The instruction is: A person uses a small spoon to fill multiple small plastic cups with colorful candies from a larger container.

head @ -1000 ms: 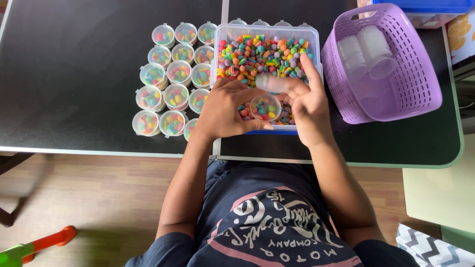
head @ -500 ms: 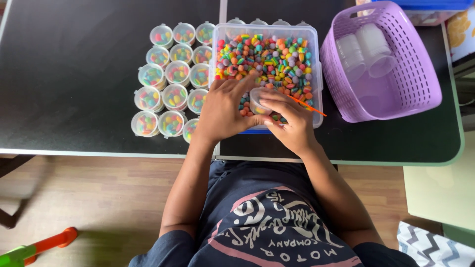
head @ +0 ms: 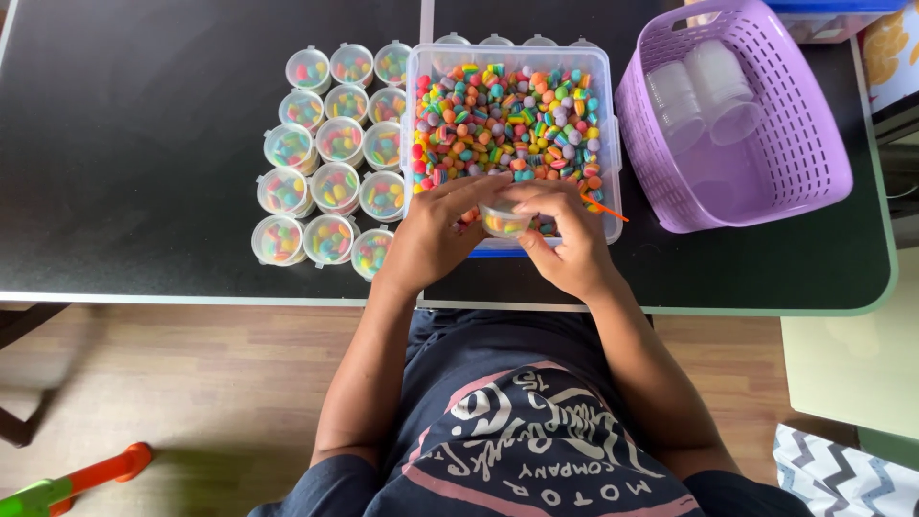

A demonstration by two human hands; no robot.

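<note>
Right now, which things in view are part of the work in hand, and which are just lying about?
In use:
left hand and right hand, both holding a small clear cup
clear bin of coloured candies
filled lidded cups
purple basket of empty cups

Lying about:
orange-and-green toy on the floor
zigzag-patterned cloth

Small clear plastic cup (head: 502,220) of multicoloured candies, upright, gripped between both hands over the clear candy tub's near edge

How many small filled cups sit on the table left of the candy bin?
13 filled cups, clustered in rows left of the clear bin. One more cup is between both hands; others may be hidden.
</note>
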